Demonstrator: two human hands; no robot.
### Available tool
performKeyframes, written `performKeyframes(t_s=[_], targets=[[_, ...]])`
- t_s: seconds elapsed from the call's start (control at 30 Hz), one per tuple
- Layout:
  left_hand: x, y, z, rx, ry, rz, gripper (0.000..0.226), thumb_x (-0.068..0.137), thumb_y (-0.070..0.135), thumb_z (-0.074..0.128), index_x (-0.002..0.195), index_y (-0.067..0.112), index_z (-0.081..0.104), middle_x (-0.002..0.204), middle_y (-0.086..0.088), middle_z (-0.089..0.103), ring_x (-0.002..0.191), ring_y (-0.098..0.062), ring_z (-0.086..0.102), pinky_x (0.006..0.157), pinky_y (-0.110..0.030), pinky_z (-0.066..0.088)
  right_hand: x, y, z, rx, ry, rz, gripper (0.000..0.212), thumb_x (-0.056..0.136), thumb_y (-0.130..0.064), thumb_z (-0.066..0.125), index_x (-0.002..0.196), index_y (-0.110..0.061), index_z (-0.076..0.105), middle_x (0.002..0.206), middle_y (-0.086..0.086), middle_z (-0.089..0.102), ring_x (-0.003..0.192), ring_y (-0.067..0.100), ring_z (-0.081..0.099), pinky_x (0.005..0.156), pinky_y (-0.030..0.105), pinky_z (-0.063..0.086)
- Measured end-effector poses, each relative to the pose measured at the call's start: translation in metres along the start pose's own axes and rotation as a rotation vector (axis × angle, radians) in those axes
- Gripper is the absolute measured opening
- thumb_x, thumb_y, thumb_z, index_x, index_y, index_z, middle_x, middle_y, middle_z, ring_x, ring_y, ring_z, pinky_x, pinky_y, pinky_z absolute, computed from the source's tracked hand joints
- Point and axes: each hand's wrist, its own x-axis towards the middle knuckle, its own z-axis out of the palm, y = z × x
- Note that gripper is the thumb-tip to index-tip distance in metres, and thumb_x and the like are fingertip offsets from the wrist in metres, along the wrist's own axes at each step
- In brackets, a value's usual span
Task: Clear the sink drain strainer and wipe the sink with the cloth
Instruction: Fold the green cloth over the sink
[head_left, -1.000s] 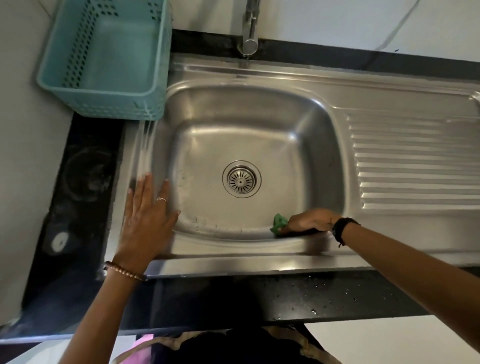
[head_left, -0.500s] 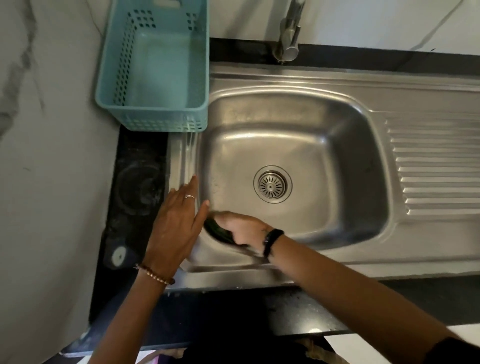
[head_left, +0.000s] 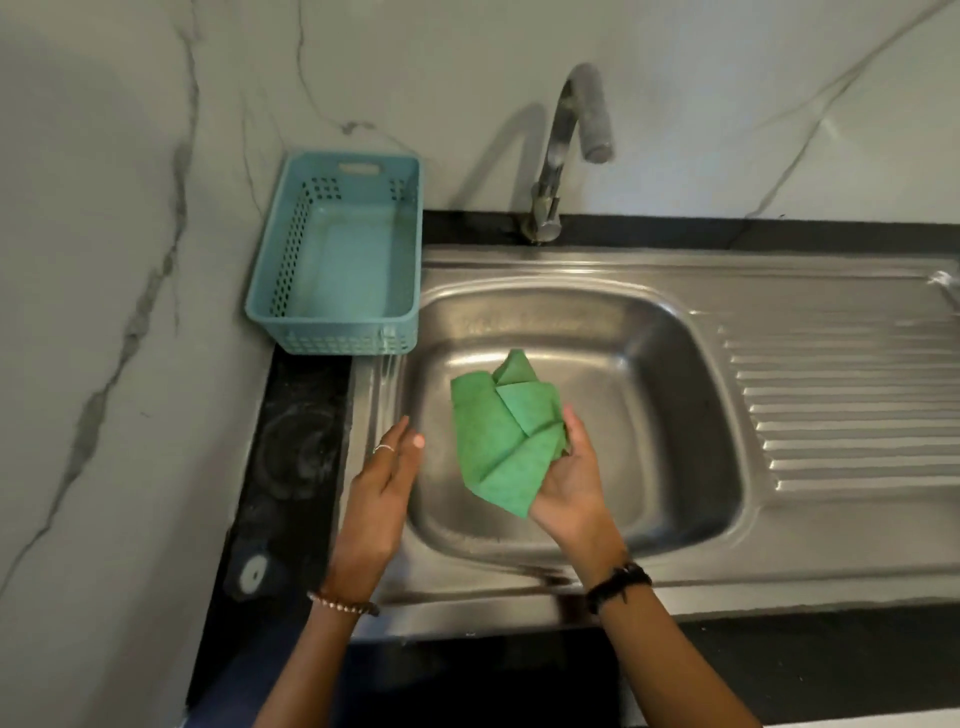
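A green cloth (head_left: 501, 434), loosely folded, hangs over the steel sink (head_left: 670, 405), held up by my right hand (head_left: 574, 480) along its right edge. The cloth and my hand hide the drain strainer. My left hand (head_left: 382, 493) is raised over the sink's left rim, fingers apart, holding nothing and a short gap away from the cloth.
A teal perforated basket (head_left: 337, 260) stands at the sink's back left corner. A curved steel tap (head_left: 563, 150) rises behind the bowl. The ribbed draining board (head_left: 841, 410) runs to the right. A black counter (head_left: 291, 467) borders the sink; marble wall behind.
My right hand has stopped wiping along the front wall of the bowl and lifted the cloth up, unfolded. My left hand has come off the rim. The view has tilted upward.
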Motion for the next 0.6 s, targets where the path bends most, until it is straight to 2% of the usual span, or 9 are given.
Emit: performKeyframes(t_s=[0.03,0.1,0.13,0.2,0.23,0.3,0.4,0.5,0.6], targets=[[0.000,0.008,0.011,-0.115,-0.006,-0.070,0.047,0.089,0.041,0.046,0.133,0.022,0.046,0.137,0.008,0.048,0.121,0.000,0.044,0.097,-0.004,0.031,-0.010,-0.006,0.004,-0.017,-0.034,-0.016,0.059,0.078,-0.051,0.060,0.121,-0.011,0.063,0.124,0.016,0.063,0.111,0.033,0.062,0.099,0.050,0.045],[0.002,0.027,0.036,-0.361,-0.126,-0.242,0.042,0.091,0.043,0.040,0.125,0.020,0.053,0.127,0.000,0.057,0.112,-0.012,0.055,0.100,-0.024,0.039,-0.027,-0.016,0.014,-0.060,-0.116,-0.054,0.063,0.068,-0.044,0.073,0.119,-0.008,0.064,0.124,0.017,0.063,0.113,0.033,0.061,0.098,0.049,0.046],[0.002,0.038,0.047,-0.470,-0.202,-0.300,0.039,0.092,0.043,0.038,0.115,0.019,0.058,0.118,-0.003,0.063,0.102,-0.015,0.061,0.095,-0.030,0.045,-0.032,-0.020,0.017,-0.103,-0.150,-0.087,0.061,0.064,-0.036,0.078,0.116,-0.007,0.066,0.122,0.017,0.064,0.110,0.032,0.062,0.095,0.048,0.050],[-0.003,0.055,0.068,-0.588,-0.267,-0.269,0.029,0.093,0.031,0.042,0.102,0.015,0.064,0.108,-0.005,0.069,0.083,-0.013,0.069,0.079,-0.031,0.055,-0.040,-0.030,0.016,-0.269,-0.165,-0.175,0.042,0.063,-0.016,0.077,0.103,-0.007,0.073,0.105,0.013,0.072,0.095,0.027,0.070,0.079,0.039,0.058],[-0.005,0.062,0.076,-0.582,-0.249,-0.217,0.024,0.093,0.022,0.045,0.103,0.012,0.064,0.106,-0.008,0.069,0.077,-0.012,0.070,0.075,-0.029,0.057,-0.043,-0.036,0.014,-0.374,-0.118,-0.214,0.034,0.065,-0.010,0.072,0.099,-0.008,0.073,0.097,0.010,0.075,0.087,0.023,0.072,0.071,0.034,0.059],[-0.010,0.067,0.086,-0.504,-0.167,-0.110,0.020,0.091,0.006,0.048,0.103,0.011,0.064,0.101,-0.009,0.068,0.071,-0.008,0.070,0.070,-0.024,0.058,-0.046,-0.047,0.008,-0.591,-0.005,-0.297,0.031,0.073,-0.004,0.063,0.104,-0.010,0.068,0.090,0.006,0.076,0.079,0.019,0.072,0.064,0.029,0.058],[-0.011,0.072,0.089,-0.395,-0.113,-0.008,0.021,0.091,0.004,0.049,0.098,0.015,0.066,0.090,0.001,0.071,0.072,-0.004,0.070,0.065,-0.019,0.056,-0.051,-0.064,-0.001,-0.783,0.127,-0.443,0.020,0.088,-0.003,0.054,0.097,-0.013,0.069,0.082,0.001,0.077,0.073,0.017,0.072,0.059,0.024,0.056],[-0.006,0.080,0.077,-0.333,-0.076,0.025,0.021,0.092,0.012,0.051,0.092,0.026,0.067,0.093,0.006,0.072,0.079,-0.006,0.071,0.067,-0.025,0.055,-0.056,-0.080,-0.006,-0.752,0.146,-0.453,0.019,0.094,-0.007,0.050,0.095,-0.015,0.067,0.083,-0.001,0.076,0.074,0.014,0.072,0.059,0.024,0.058],[0.000,0.094,0.064,-0.288,-0.041,0.075,0.020,0.093,0.019,0.050,0.092,0.032,0.065,0.090,0.011,0.073,0.080,-0.008,0.070,0.057,-0.025,0.055,-0.063,-0.092,-0.001,-0.591,0.061,-0.387,0.018,0.093,-0.005,0.049,0.107,-0.005,0.061,0.093,0.007,0.072,0.076,0.016,0.072,0.063,0.028,0.060]])
